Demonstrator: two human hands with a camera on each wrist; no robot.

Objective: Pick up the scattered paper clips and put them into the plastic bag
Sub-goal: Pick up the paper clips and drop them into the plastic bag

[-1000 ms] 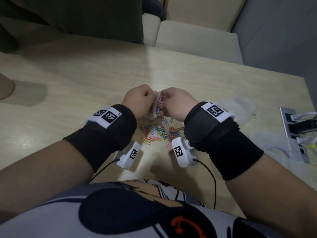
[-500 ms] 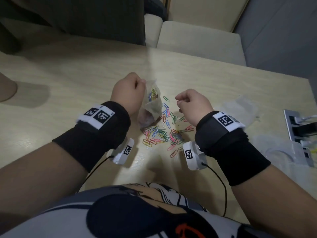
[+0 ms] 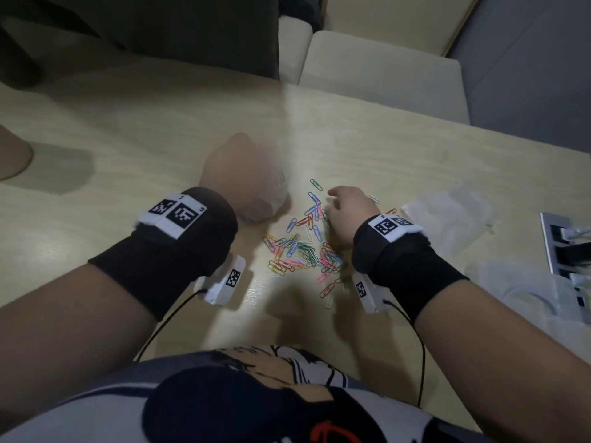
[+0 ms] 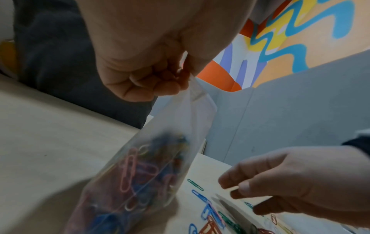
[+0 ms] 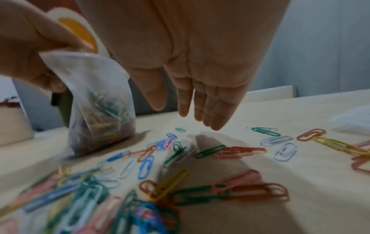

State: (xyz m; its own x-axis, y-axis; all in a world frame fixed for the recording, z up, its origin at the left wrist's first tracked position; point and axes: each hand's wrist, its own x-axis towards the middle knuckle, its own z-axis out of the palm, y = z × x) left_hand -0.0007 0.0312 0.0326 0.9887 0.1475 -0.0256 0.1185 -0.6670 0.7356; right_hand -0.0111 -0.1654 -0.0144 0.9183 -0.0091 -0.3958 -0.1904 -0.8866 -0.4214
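Many coloured paper clips (image 3: 303, 251) lie scattered on the pale wooden table (image 3: 128, 129), between my two hands. My left hand (image 3: 230, 171) pinches the top of a clear plastic bag (image 3: 271, 199). In the left wrist view the bag (image 4: 144, 166) hangs from the curled fingers (image 4: 160, 82), part full of clips, its bottom on the table. My right hand (image 3: 348, 212) hovers just above the clips to the right of the bag. In the right wrist view its fingers (image 5: 200, 102) point down, straight and empty, over the clips (image 5: 180, 152); the bag (image 5: 100, 110) stands at the left.
Spare clear bags (image 3: 447, 212) lie right of my right hand. A clear plastic box (image 3: 527, 292) and a socket panel with plugs (image 3: 566, 244) sit at the table's right edge. Cushioned seats (image 3: 383, 71) stand beyond the far edge. A brown object (image 3: 12, 158) is at the left.
One second ago both hands met at the bag's mouth. The right hand has since drawn away, opened and come down over the clips. The left hand shifted the bag slightly left.
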